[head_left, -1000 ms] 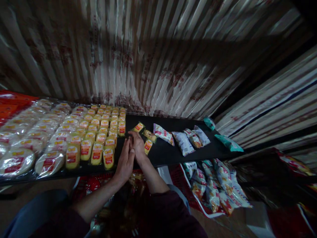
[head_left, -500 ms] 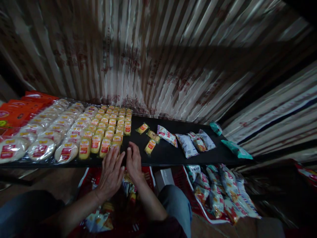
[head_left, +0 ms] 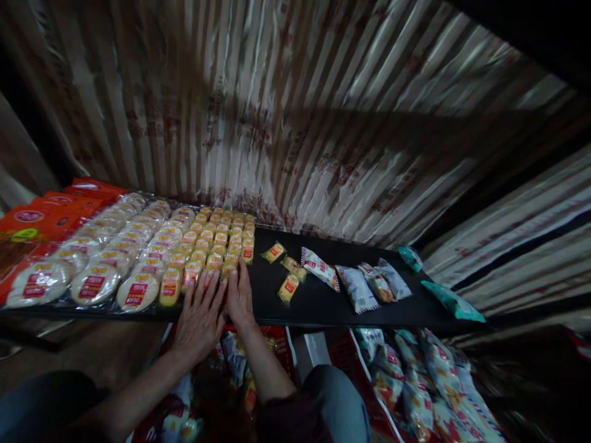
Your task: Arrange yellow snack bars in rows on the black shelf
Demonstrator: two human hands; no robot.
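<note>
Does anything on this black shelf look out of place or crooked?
Yes. Right of the neat rows of yellow packets, three loose yellow packets lie skewed on the black shelf. Farther right, white snack bags and two teal packets lie scattered at odd angles.

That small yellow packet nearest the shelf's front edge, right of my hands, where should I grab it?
Pinch the small yellow packet across its long sides at the middle, coming from above on the front side. It lies flat and slanted with bare black shelf along both long sides, while another yellow packet sits close behind its far end.
</note>
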